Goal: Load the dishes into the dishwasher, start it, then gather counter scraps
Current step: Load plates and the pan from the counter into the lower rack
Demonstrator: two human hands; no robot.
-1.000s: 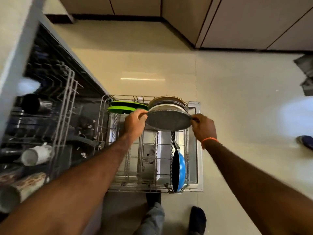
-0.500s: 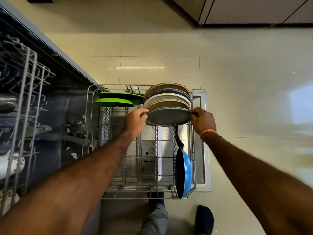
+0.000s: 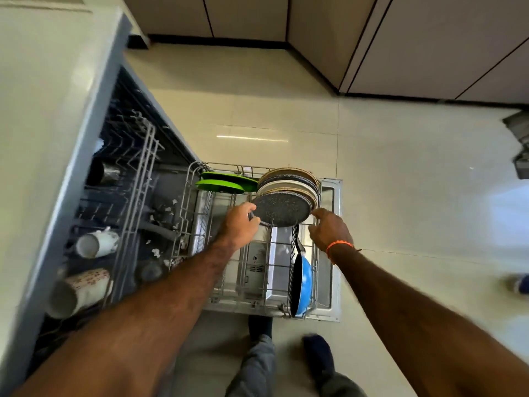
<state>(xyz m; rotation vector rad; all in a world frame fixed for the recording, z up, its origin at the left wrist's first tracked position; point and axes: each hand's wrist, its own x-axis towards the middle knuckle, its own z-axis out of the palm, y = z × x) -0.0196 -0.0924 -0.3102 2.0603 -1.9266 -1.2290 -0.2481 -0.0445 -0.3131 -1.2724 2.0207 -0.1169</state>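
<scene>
Between both hands (image 3: pixel 240 224) (image 3: pixel 329 229), speckled plate (image 3: pixel 282 207) stands racked.

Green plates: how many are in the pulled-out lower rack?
2. Both stand on edge at the rack's far-left corner, one green plate behind the other; any further ones behind them would be hidden.

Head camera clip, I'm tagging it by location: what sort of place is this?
A home kitchen, most likely: an open dishwasher with its lower rack pulled out, plates standing in it, and cabinet doors above a tiled floor.
</scene>
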